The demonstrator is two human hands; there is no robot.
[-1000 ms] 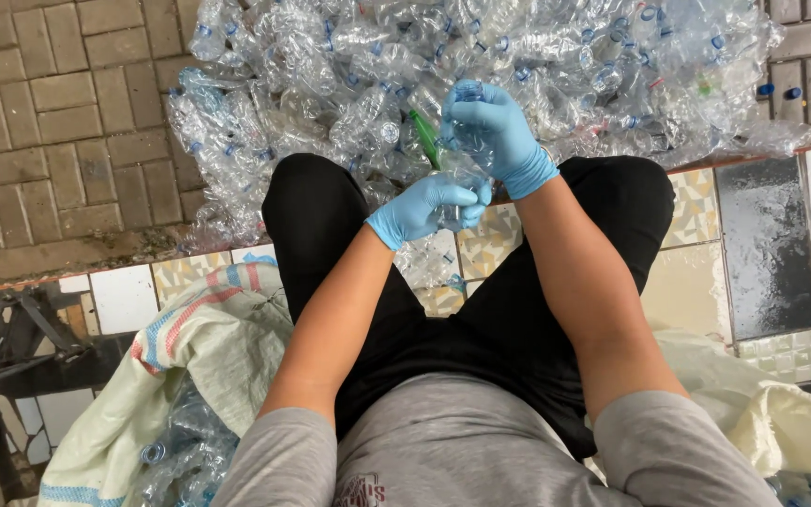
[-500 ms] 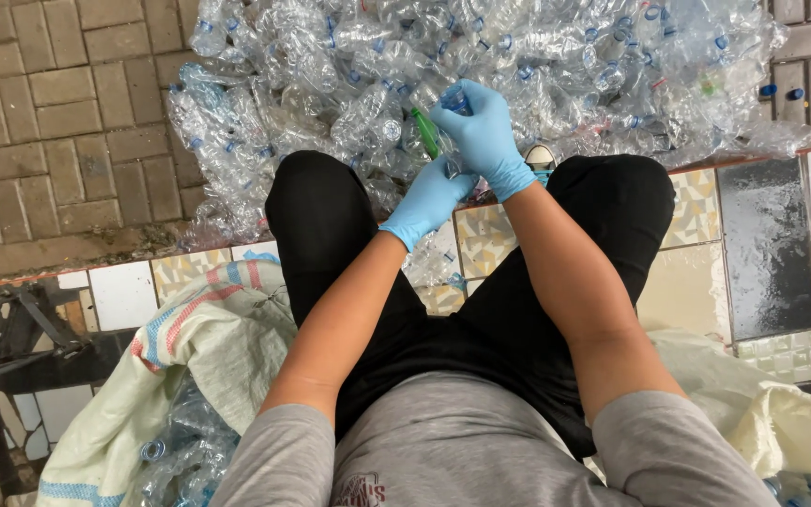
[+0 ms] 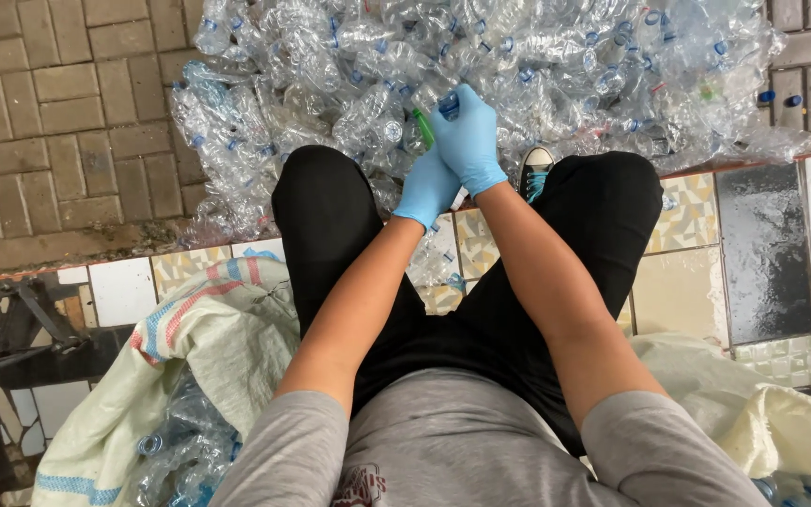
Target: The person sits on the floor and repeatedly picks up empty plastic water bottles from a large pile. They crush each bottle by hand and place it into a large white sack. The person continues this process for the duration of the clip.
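Note:
I sit with both hands in blue gloves held out over my knees. My right hand (image 3: pixel 469 136) is closed around a slim green tool (image 3: pixel 422 126) that sticks out to its left. A blue bottle cap (image 3: pixel 448 104) shows at its fingertips. My left hand (image 3: pixel 427 188) is pressed up under the right hand, fingers curled on a crushed clear plastic bottle that the hands mostly hide. Just beyond the hands lies a big heap of clear plastic bottles (image 3: pixel 349 66) with blue caps.
A woven white sack (image 3: pixel 208 329) with coloured stripes, part full of bottles, lies at my left; another pale sack (image 3: pixel 753 413) at my right. My sneaker (image 3: pixel 537 167) shows between my knees. Brick paving (image 3: pixel 58 122) lies left, tiled floor (image 3: pixel 762 244) right, and a dark metal frame (image 3: pixel 2 338) at far left.
Both hands have moved away from my body toward the heap. My left hand has risen from near my knee to meet the right hand.

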